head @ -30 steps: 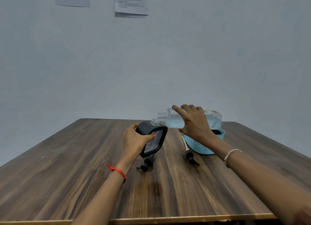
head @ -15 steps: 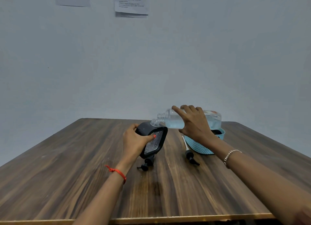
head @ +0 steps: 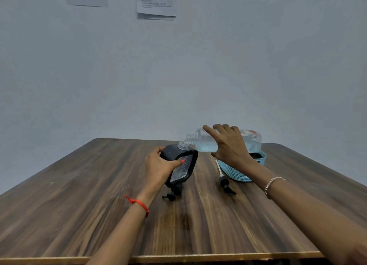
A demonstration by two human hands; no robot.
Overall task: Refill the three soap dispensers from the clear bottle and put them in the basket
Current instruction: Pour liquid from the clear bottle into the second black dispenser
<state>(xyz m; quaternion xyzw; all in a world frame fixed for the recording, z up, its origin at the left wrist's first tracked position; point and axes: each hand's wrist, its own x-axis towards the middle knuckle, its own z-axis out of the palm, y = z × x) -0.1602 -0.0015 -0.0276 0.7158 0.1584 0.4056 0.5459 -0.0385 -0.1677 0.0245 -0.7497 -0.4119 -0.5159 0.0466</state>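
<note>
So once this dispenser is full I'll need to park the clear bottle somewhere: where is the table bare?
The table is bare left of the left hand and along the near edge. It is crowded between the dispenser, two loose pumps and the basket.

A single head-worn wide-angle view looks forward and slightly down across the wooden table (head: 83, 205) from its near edge, toward the far wall (head: 178, 76).
</note>
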